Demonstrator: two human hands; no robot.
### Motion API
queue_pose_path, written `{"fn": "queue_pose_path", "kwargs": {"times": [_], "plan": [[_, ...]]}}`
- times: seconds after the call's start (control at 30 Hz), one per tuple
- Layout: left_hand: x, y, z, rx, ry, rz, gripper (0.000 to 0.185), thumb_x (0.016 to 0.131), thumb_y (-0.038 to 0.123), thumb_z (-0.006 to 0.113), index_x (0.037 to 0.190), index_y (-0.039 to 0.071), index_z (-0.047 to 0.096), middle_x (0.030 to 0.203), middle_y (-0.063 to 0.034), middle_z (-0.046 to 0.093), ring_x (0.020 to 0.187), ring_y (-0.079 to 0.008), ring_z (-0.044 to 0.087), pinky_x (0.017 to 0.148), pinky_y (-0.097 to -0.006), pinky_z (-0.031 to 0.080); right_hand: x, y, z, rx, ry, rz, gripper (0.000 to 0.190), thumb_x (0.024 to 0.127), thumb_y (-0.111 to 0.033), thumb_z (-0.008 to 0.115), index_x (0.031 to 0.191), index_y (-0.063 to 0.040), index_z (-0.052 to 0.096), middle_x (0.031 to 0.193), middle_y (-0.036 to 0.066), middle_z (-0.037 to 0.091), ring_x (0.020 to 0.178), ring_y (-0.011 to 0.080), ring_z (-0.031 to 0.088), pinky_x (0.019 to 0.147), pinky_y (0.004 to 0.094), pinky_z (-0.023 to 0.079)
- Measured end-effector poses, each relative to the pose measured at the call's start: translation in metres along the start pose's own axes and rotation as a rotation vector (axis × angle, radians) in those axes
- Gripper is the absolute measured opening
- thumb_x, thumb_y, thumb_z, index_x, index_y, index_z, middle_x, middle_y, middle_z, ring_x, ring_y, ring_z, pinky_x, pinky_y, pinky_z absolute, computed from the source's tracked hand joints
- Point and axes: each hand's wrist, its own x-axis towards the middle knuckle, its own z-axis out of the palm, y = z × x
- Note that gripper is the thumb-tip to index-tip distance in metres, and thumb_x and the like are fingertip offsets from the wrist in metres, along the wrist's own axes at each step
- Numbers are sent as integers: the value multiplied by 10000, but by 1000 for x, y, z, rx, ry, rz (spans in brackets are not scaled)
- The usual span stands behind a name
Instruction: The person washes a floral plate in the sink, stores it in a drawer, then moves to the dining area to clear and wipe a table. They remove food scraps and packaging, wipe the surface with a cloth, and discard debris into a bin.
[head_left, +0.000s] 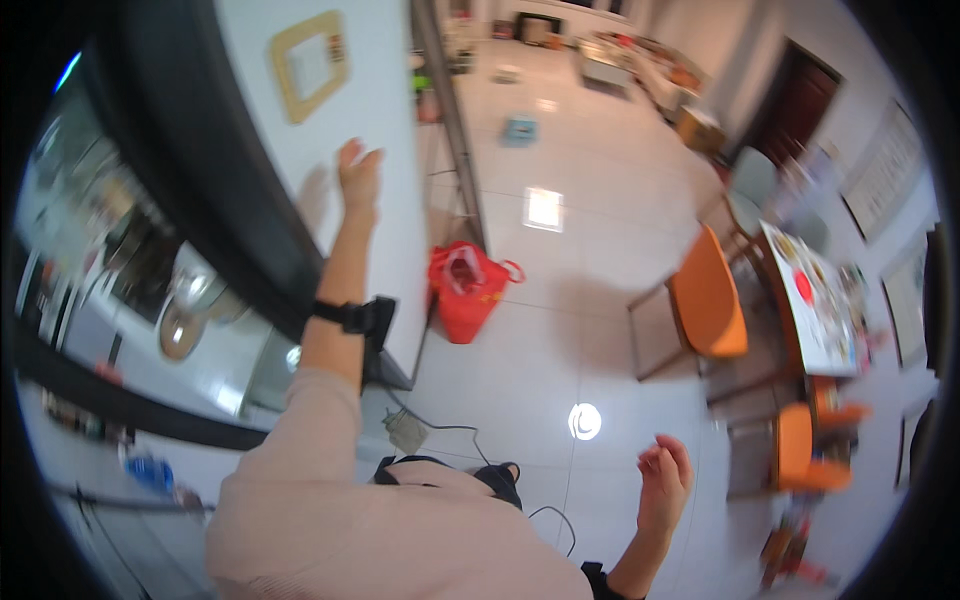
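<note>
My left hand is raised beside the white wall, below a wall switch in a yellowish frame; its thumb and fingers are apart and nothing is in it. A black band with a small device circles that forearm. Over the tiled floor, at the lower right, hangs my right hand, fingers loosely curled, with no object visible in it. A red bag stands on the floor near the wall's end.
Orange chairs and a table with dishes stand at the right. A dark door frame borders a kitchen counter at the left. A thin black cable lies near my feet. A blue stool stands farther off.
</note>
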Motion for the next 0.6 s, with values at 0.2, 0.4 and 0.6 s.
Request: {"fn": "queue_pose_path", "kwargs": {"times": [0.2,0.4,0.6], "plan": [[6,16,33,65,104,116,559,792,108,632,1301,-37,451,1287,-188,515,1203,-271,494,1011,-346,387,94,-9,-48,108,-219,-1,167,915,-72,529,1067,-14,570,823,29,601,763,115,564,697,249,447],[28,65,31,-30,84,185,554,809,89,627,1308,-44,427,1230,-186,537,1122,-236,550,856,-307,487,138,-8,-34,104,-296,69,165,911,-73,526,1059,-14,566,814,28,596,760,117,563,694,250,449],[52,110,41,-228,109,304,567,876,50,577,1364,39,287,994,-149,632,718,-170,619,679,-265,488,175,-21,2,73,-287,33,148,911,-72,519,1038,-24,577,809,23,592,748,114,563,687,248,447]]}}
